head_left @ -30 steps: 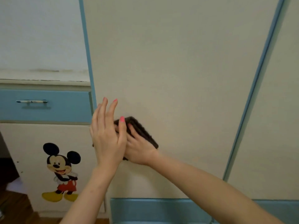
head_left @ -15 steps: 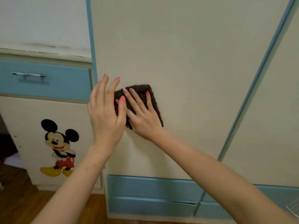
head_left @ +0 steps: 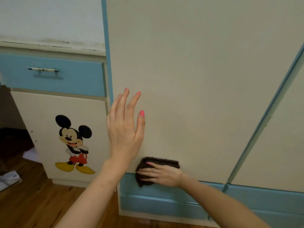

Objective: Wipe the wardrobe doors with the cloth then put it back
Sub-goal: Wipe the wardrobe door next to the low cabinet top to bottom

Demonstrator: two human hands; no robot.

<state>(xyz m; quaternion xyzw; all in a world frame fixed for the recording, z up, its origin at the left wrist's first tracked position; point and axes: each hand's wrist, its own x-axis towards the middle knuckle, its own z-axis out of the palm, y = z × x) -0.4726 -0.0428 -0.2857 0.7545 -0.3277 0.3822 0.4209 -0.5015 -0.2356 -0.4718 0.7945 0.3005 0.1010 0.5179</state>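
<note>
The dark brown cloth [head_left: 158, 168] lies folded flat against the cream wardrobe door [head_left: 197, 79], low on the panel, its lower edge overlapping the blue base trim [head_left: 164, 203]. The right hand [head_left: 162, 176] presses it to the door with fingers straight and slightly spread, pointing left. The left hand [head_left: 125, 129] is raised in front of the door's left edge, fingers straight and loosely spread, holding nothing; whether it touches the panel cannot be told. A blue vertical strip [head_left: 263, 120] divides this door from the next door on the right. Left of the wardrobe stands a cabinet with a blue drawer [head_left: 52, 74], a bar handle [head_left: 43, 69] and a cartoon mouse sticker [head_left: 74, 143] on its lower door. Wooden floor [head_left: 41, 203] lies below.
</note>
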